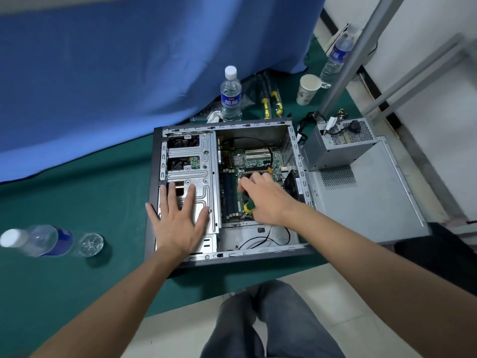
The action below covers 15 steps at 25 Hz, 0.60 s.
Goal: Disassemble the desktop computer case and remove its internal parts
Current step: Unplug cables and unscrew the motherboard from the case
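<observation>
We press our left hand [178, 220] flat, fingers spread, on the drive cage [189, 182] to steady the open case [152, 177]. Our right hand [263, 197] grips a screwdriver [248, 206] over the motherboard [247, 161], likely freeing a screw. Right of it sits the removed power supply [335, 148]; everything rests on green floor matting [77, 202] by a blue curtain [129, 73].

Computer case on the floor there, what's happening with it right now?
A person is taking apart the computer case, which lies open on its side on a green mat. The left hand rests flat on the metal drive cage, steadying it. The right hand grips a green and yellow screwdriver down over the motherboard. The power supply is already out, sitting on the removed side panel to the right.
</observation>
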Available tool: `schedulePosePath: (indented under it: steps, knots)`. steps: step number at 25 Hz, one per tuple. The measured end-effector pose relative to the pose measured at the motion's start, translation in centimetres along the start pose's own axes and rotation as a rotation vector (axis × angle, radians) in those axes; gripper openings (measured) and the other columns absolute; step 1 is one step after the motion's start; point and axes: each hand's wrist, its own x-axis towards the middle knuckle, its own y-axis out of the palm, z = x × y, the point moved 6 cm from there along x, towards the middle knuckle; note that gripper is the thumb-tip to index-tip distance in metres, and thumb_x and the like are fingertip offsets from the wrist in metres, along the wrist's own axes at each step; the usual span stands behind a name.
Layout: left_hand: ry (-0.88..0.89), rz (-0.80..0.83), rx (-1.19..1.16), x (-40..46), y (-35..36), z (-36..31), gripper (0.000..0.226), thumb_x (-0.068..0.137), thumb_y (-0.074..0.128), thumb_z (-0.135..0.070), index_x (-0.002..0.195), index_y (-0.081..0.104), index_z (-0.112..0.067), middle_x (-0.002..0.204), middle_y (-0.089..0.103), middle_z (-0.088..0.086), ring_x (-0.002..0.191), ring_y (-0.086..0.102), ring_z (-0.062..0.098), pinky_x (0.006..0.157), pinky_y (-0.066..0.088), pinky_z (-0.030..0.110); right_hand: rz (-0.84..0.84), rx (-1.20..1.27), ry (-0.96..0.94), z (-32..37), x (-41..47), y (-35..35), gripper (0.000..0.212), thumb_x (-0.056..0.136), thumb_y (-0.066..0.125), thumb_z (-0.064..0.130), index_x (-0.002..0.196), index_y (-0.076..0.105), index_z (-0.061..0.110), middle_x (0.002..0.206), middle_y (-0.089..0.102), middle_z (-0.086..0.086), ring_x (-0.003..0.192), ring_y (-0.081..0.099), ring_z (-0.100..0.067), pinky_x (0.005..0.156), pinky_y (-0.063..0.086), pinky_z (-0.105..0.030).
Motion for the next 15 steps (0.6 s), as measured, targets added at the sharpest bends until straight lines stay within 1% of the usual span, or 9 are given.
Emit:
schedulePosePath:
  steps: [1, 3, 5, 6, 8, 10, 12, 14, 15]
  knots:
    - [-0.001, -0.004, 0.001, -0.06, 0.1, -0.02, 0.07, 0.092, 0.007, -0.072, 0.155, 0.0, -0.042, 0.165, -0.004, 0.005, 0.146, -0.026, 0.02, 0.114, -0.015, 0.057, -0.012, -0.019, 0.054, -0.2, -0.17, 0.15, 0.037, 0.089, 0.062, 0.019, 0.12, 0.042, 0.018, 0.117, 0.041, -0.007, 0.107, 0.043, -0.027, 0.088, 0.046, -0.042]
    - [0.017, -0.04, 0.007, -0.08, -0.01, -0.25, 0.07, 0.092, 0.011, -0.07, 0.155, 0.007, -0.04, 0.164, 0.01, 0.005, 0.149, -0.019, 0.023, 0.115, -0.011, 0.059, -0.04, -0.049, 0.155, -0.69, -0.3, 0.4, 0.03, 0.1, 0.047, 0.035, 0.121, 0.04, 0.015, 0.122, 0.042, -0.013, 0.09, 0.052, -0.03, 0.074, 0.049, -0.042]
    - [0.024, -0.073, -0.007, -0.04, -0.04, -0.22, 0.068, 0.093, 0.016, -0.067, 0.155, 0.013, -0.039, 0.162, 0.02, 0.006, 0.15, -0.012, 0.024, 0.115, -0.008, 0.059, -0.05, -0.036, 0.133, -0.76, -0.06, 0.29, 0.021, 0.102, 0.043, 0.024, 0.12, 0.04, 0.014, 0.121, 0.042, -0.014, 0.083, 0.051, -0.029, 0.069, 0.046, -0.041]
    - [0.023, -0.084, -0.012, -0.09, -0.01, -0.13, 0.068, 0.093, 0.017, -0.067, 0.155, 0.016, -0.039, 0.161, 0.023, 0.006, 0.15, -0.011, 0.025, 0.115, -0.007, 0.059, -0.056, -0.006, 0.081, -0.58, 0.01, 0.03, 0.023, 0.098, 0.047, 0.014, 0.119, 0.041, 0.015, 0.12, 0.041, -0.011, 0.09, 0.048, -0.028, 0.074, 0.046, -0.04]
    - [0.024, -0.103, -0.003, -0.02, 0.01, -0.09, 0.067, 0.093, 0.019, -0.066, 0.154, 0.017, -0.038, 0.159, 0.027, 0.007, 0.15, -0.008, 0.026, 0.115, -0.005, 0.059, -0.023, 0.026, 0.008, -0.31, 0.04, -0.13, 0.04, 0.083, 0.056, 0.001, 0.117, 0.042, 0.019, 0.117, 0.039, -0.005, 0.104, 0.039, -0.025, 0.085, 0.044, -0.04]
    - [0.028, -0.113, -0.001, 0.0, -0.05, -0.17, 0.067, 0.093, 0.02, -0.065, 0.154, 0.019, -0.037, 0.156, 0.031, 0.007, 0.15, -0.005, 0.027, 0.115, -0.002, 0.06, -0.011, -0.054, 0.02, -0.49, -0.02, 0.23, 0.04, 0.086, 0.062, 0.016, 0.12, 0.042, 0.018, 0.118, 0.039, -0.007, 0.104, 0.042, -0.027, 0.084, 0.045, -0.041]
    - [0.032, -0.123, -0.001, 0.12, -0.18, -0.37, 0.067, 0.092, 0.021, -0.064, 0.153, 0.021, -0.036, 0.155, 0.033, 0.007, 0.15, -0.003, 0.028, 0.115, -0.001, 0.06, -0.038, -0.165, 0.105, -0.99, -0.11, 0.42, 0.037, 0.098, 0.05, 0.039, 0.124, 0.038, 0.016, 0.117, 0.04, -0.011, 0.082, 0.05, -0.026, 0.065, 0.046, -0.038]
    - [0.03, -0.116, 0.0, 0.02, -0.2, -0.35, 0.068, 0.092, 0.021, -0.064, 0.154, 0.02, -0.036, 0.155, 0.032, 0.007, 0.15, -0.003, 0.027, 0.115, -0.001, 0.06, -0.068, -0.147, 0.09, -0.78, 0.07, 0.43, 0.025, 0.101, 0.045, 0.029, 0.121, 0.037, 0.016, 0.116, 0.042, -0.011, 0.069, 0.046, -0.023, 0.056, 0.04, -0.036]
    - [0.028, -0.12, 0.003, -0.04, -0.21, -0.31, 0.068, 0.092, 0.02, -0.065, 0.154, 0.019, -0.036, 0.155, 0.032, 0.006, 0.15, -0.004, 0.027, 0.115, -0.001, 0.06, -0.079, -0.115, 0.027, -0.42, 0.12, 0.37, 0.025, 0.097, 0.049, 0.016, 0.12, 0.038, 0.016, 0.116, 0.042, -0.01, 0.076, 0.046, -0.023, 0.062, 0.041, -0.036]
